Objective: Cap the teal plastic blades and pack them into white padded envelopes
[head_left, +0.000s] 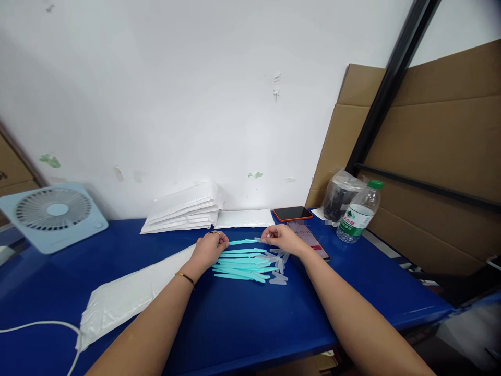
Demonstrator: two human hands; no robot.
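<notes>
Fingers of the left hand (209, 250) pinched one end of a teal stick (242, 242) at lower centre, the right hand (284, 239) closed on its other end; light, stiff and slim, it seemed best gripped there.

A fan (55, 215) stands left, a bottle (359, 212) right, sticks (242, 263) between.

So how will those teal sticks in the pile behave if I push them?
Thin and flat, the teal sticks are probably light and would slide on the smooth blue table. Loosely heaped, they would likely scatter rather than move together. The clear caps beside them may skitter off.
</notes>
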